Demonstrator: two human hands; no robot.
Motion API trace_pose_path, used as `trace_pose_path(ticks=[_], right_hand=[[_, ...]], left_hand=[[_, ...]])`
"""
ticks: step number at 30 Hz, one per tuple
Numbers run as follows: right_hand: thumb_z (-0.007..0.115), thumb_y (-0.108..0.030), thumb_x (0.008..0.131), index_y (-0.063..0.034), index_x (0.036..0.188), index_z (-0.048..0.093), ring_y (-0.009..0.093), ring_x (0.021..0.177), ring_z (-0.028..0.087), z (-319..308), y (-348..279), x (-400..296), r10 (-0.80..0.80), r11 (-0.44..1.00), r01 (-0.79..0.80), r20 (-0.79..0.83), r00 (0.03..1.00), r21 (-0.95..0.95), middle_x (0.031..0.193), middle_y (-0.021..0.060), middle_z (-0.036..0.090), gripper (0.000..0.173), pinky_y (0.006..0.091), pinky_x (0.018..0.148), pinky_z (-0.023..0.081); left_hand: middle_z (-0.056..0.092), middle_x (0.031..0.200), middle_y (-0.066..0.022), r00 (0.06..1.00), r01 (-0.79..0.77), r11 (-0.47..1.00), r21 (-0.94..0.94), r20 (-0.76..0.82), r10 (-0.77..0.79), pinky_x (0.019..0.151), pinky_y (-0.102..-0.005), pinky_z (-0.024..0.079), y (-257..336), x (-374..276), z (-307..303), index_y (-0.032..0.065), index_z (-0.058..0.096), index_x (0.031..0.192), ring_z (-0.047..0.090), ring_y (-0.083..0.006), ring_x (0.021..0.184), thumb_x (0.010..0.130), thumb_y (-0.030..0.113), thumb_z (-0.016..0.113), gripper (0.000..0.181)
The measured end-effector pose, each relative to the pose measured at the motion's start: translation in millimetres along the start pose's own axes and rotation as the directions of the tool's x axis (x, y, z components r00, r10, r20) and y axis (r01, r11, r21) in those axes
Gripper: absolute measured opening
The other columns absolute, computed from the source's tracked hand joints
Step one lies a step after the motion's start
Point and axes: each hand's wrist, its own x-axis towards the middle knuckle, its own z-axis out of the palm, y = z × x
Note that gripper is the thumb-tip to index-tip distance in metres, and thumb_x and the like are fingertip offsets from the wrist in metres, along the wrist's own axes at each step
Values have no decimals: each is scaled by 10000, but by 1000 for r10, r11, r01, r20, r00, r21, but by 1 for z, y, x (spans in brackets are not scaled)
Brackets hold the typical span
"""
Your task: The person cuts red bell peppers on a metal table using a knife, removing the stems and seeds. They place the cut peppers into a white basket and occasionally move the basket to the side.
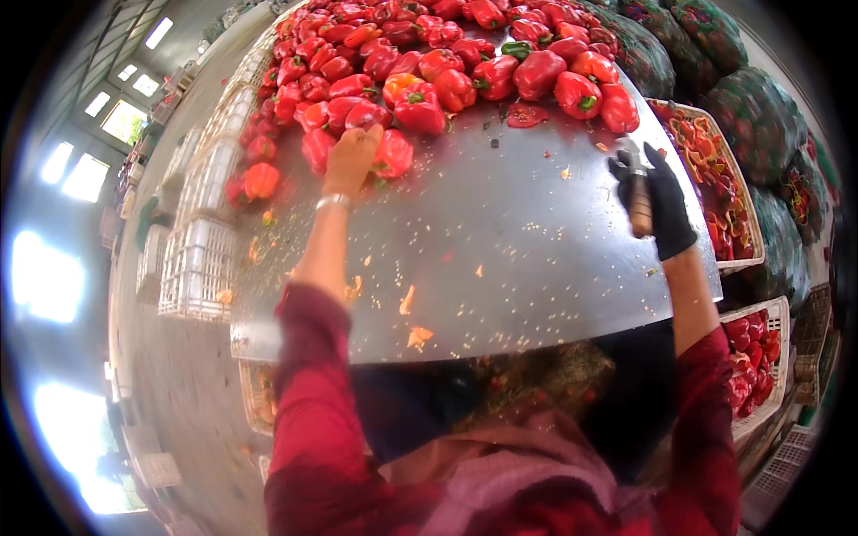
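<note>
Red bell peppers (419, 107) lie heaped over the far part of a metal table (496, 221). My left hand (353, 157), bare with a band at the wrist, reaches to the near edge of the heap, over a red pepper (369, 115) and beside another (393, 154); its fingertips are partly hidden, so a grip cannot be made out. In a black glove, my right hand (660, 194) is at the table's right side, around a wooden-handled tool (640, 204) with a metal end pointing away from me. A flat red pepper piece (526, 115) lies near the heap.
Seeds and orange scraps (419, 336) dot the table. On the right stand a crate of cut peppers (757, 228), a lower crate of red peppers (781, 355) and filled green mesh sacks (757, 124). White plastic crates (198, 268) line the left side.
</note>
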Motion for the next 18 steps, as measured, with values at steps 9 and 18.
trace_pose_path(ticks=[9,18], right_hand=[[537,-265,896,-51,950,541,139,527,506,138,14,-81,538,740,-536,119,834,407,714,51,529,221,287,463,416],[496,-346,899,-69,789,499,136,413,440,208,10,-78,561,801,-597,297,773,42,579,27,448,298,277,369,345]], left_hand=[[652,1053,-219,982,-110,959,263,-119,145,878,-390,469,-43,-26,60,-19,589,1131,618,-353,1007,794,468,631,594],[559,1161,-244,851,-411,909,-70,-387,355,928,-422,433,-32,-222,116,-41,477,1250,549,-389,1072,874,312,620,536]])
